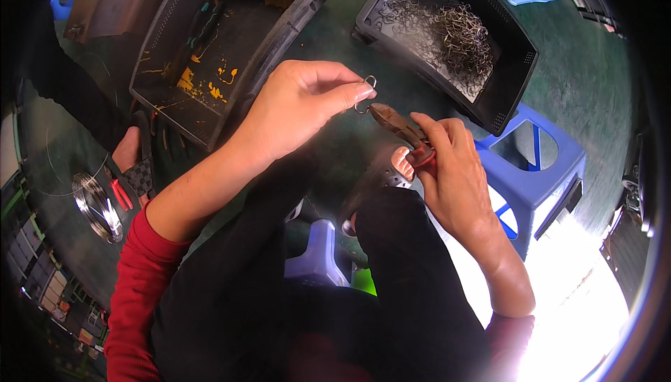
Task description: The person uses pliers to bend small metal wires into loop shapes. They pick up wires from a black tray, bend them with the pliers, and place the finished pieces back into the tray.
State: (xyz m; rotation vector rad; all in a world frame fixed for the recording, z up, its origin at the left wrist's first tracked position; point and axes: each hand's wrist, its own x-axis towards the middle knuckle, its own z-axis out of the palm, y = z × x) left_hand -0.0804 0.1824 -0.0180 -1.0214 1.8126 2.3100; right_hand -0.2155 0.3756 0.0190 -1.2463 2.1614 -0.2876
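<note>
My left hand pinches a small S-shaped wire hook between thumb and forefinger, out in front of my knees. Wrapped round the red handles of a pair of pliers is my right hand. The pliers' worn jaws point left, with their tip close to the lower curl of the hook. Whether the jaws touch or grip the wire, I cannot tell. Beyond my right hand, a black crate holds a heap of similar bent wire hooks on a pale lining.
A dark crate with yellow stains stands front left. A blue plastic stool bears the right crate's near end. On the green floor at left lie a wire coil and red-handled pliers, beside another person's foot.
</note>
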